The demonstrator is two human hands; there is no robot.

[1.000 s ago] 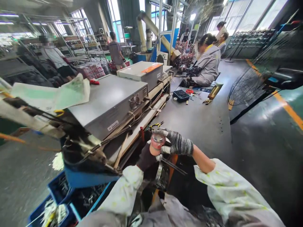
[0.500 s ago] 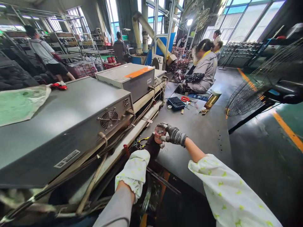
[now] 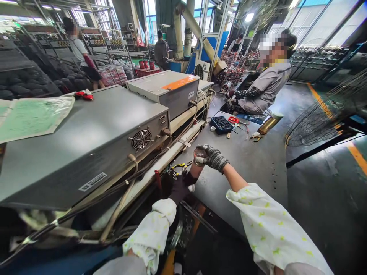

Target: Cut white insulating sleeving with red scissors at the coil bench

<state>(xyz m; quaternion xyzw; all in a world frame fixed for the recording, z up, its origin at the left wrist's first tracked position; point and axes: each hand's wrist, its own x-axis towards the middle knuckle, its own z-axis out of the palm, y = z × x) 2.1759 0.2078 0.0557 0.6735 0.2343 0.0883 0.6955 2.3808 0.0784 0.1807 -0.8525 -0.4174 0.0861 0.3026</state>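
Note:
Between my hands, over the near left part of the dark worktable [image 3: 243,160], is a reddish, copper-toned cylinder [image 3: 196,168] with a round, shiny upper end; its exact kind cannot be made out. My left hand [image 3: 183,185], in a dark glove, is closed round its lower part. Over the upper end, my right hand [image 3: 213,157] in a grey striped glove has its fingers wrapped on the rim. Yellow-and-black handled pliers [image 3: 179,165] lie just beyond my left hand, near an upright red handle [image 3: 157,177].
Grey metal cabinets [image 3: 120,160] and cables run along the left. Farther up the table are a dark blue tray [image 3: 222,125] of small black parts, red-handled scissors [image 3: 233,120] and a brass-coloured cylinder [image 3: 271,123]. A co-worker [image 3: 266,84] sits beyond; a fan [image 3: 315,114] stands right.
The cylinder has tilted, showing more of its side. My left hand has shifted lower along it, while my right hand stays at the top. The camera view has turned slightly left.

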